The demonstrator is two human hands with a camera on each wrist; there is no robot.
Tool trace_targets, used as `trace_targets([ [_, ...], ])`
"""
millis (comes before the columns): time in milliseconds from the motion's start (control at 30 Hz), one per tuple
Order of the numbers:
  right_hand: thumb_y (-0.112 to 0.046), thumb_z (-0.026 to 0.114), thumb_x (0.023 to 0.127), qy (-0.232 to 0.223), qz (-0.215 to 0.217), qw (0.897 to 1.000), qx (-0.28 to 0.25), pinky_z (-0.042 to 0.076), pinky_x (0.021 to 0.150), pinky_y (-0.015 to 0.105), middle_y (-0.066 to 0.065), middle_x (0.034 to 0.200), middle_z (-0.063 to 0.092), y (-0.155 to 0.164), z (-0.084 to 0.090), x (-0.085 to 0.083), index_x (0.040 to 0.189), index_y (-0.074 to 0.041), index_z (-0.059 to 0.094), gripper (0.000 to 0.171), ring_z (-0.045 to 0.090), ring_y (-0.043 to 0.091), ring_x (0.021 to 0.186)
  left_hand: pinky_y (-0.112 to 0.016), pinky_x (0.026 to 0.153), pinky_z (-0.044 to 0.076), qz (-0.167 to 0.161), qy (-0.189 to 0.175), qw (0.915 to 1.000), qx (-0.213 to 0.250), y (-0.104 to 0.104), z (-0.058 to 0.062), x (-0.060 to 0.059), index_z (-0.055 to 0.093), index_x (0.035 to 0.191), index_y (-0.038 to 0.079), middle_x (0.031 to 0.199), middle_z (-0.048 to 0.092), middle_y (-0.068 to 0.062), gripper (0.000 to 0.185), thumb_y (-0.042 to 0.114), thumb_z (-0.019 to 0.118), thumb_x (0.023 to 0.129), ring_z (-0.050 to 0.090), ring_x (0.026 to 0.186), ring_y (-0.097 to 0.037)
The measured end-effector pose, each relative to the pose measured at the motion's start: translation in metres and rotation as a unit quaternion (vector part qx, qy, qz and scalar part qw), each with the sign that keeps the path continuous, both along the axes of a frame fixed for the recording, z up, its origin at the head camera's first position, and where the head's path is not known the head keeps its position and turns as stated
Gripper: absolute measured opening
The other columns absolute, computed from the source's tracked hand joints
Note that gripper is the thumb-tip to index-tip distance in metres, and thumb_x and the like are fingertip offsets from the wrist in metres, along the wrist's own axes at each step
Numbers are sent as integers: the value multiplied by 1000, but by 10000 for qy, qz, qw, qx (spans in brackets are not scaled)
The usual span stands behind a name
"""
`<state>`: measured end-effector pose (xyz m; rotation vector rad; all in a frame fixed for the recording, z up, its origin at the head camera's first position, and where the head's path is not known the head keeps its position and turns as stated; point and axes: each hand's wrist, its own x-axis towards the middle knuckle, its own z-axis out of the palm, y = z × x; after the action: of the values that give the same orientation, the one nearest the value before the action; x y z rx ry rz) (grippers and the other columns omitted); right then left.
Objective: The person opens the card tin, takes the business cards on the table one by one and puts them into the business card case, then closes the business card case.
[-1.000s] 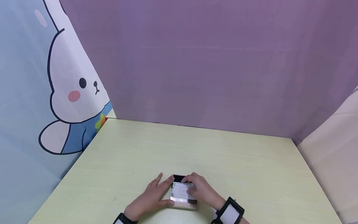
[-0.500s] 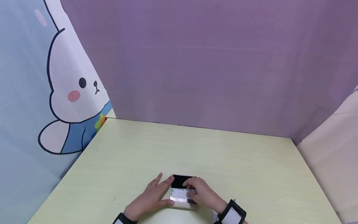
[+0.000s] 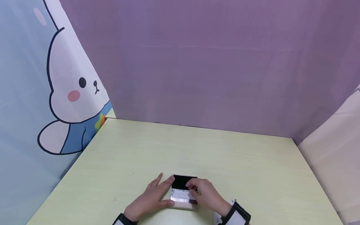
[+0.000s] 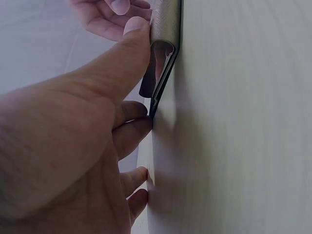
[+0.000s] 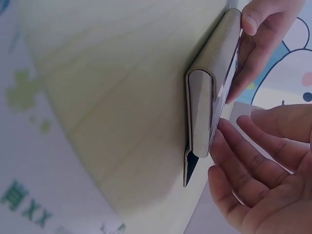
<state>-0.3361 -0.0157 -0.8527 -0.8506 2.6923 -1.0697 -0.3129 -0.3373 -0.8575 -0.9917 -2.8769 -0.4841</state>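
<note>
A flat card case [image 3: 183, 206] with a beige textured spine and a black inside [image 3: 180, 181] lies near the front of the table. On it is a white leaf-printed card [image 3: 180, 193], its near part by the shiny flap. My left hand [image 3: 150, 198] holds the case's left side between thumb at the near corner and index finger at the far one, other fingers spread on the table. At the case's right end, my right hand [image 3: 206, 193] has loosely bent fingers. The right wrist view shows its fingertips [image 5: 218, 127] right at the card's edge, thumb apart.
A second white printed card or paper [image 3: 217, 217] lies on the table [image 3: 253, 175] beneath the right wrist; green lettering shows in the right wrist view. Both wrists wear black straps [image 3: 236, 214]. A purple cloth [image 3: 211, 62] hangs behind, and a rabbit-print cloth [image 3: 73, 109] at left.
The leaf-printed card has slid toward the person, baring more of the black inside. My right hand has followed nearer, then shifted slightly right with its fingers loosened. The left hand has stayed put.
</note>
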Motion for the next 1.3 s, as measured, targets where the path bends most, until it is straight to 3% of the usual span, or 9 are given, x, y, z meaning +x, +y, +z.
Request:
trace_targets([
  [367, -36, 57, 88, 103, -9, 9992, -396, 53, 76, 34, -20, 111, 57, 13, 37, 20, 119, -41, 48, 32, 57, 1, 98, -36, 102, -33, 140, 156, 9996, -182, -6, -23, -7, 6, 147, 33, 153, 4, 19, 100, 77, 49, 68, -14, 141, -28],
  [467, -36, 57, 88, 341, -210, 9979, -504, 52, 75, 37, -19, 112, 57, 31, 42, 22, 123, -37, 48, 36, 57, 1, 98, -33, 102, -32, 173, 693, 9960, -540, -3, -6, 0, 8, 148, 30, 154, 6, 17, 100, 78, 46, 69, -11, 142, -28],
  [600, -31, 62, 86, 447, -508, 9963, -528, 51, 66, 31, -18, 106, 59, 70, 18, 16, 124, -35, 48, 41, 59, 7, 94, -51, 109, -18, 115, 218, 9983, -523, 7, 51, 18, 12, 147, 28, 154, 11, 11, 99, 74, 50, 69, -10, 141, -33],
  [667, -31, 63, 85, 384, -666, 9957, -510, 50, 61, 25, -17, 104, 60, 93, 1, 13, 124, -34, 47, 43, 60, 7, 92, -52, 111, -11, 51, -68, 9995, -314, 5, 51, 18, 11, 147, 26, 154, 11, 10, 96, 70, 51, 72, -11, 141, -32],
  [833, -35, 67, 81, -139, -1280, 9915, -159, 47, 55, 18, -17, 96, 61, 138, -8, 25, 121, -37, 48, 44, 60, 3, 83, -38, 105, -29, 192, 603, 9958, -666, -4, -2, 0, 5, 148, 29, 154, 4, 15, 99, 78, 42, 70, -13, 141, -28],
  [933, -40, 70, 77, -539, -1717, 9833, 255, 48, 55, 19, -16, 91, 61, 152, 5, 43, 116, -38, 50, 43, 59, 3, 78, -42, 103, -31, 217, 315, 9984, -420, -4, -15, -4, 5, 147, 31, 154, 3, 16, 103, 79, 47, 66, -16, 140, -30],
  [1033, -47, 73, 70, -1000, -2048, 9709, 732, 48, 55, 26, -16, 85, 60, 159, 14, 61, 111, -38, 52, 46, 58, 6, 74, -45, 103, -31, 170, -79, 9998, 13, -5, -21, -5, 7, 147, 32, 154, 4, 16, 103, 77, 52, 66, -16, 140, -31],
  [1200, -62, 73, 54, -1458, -2339, 9497, 1487, 42, 53, 34, -15, 81, 55, 170, -7, 79, 104, -39, 50, 60, 52, 10, 70, -38, 102, -33, 151, 153, 9997, -100, -6, -20, -3, 7, 147, 31, 154, 4, 17, 101, 77, 50, 68, -12, 141, -31],
  [1300, -71, 71, 42, -1377, -2508, 9414, 1786, 39, 51, 35, -12, 84, 53, 172, -6, 89, 100, -37, 48, 71, 49, 11, 70, -40, 104, -31, 107, -27, 9999, -21, -4, -4, 1, 6, 147, 32, 154, 3, 17, 100, 75, 52, 69, -15, 141, -29],
])
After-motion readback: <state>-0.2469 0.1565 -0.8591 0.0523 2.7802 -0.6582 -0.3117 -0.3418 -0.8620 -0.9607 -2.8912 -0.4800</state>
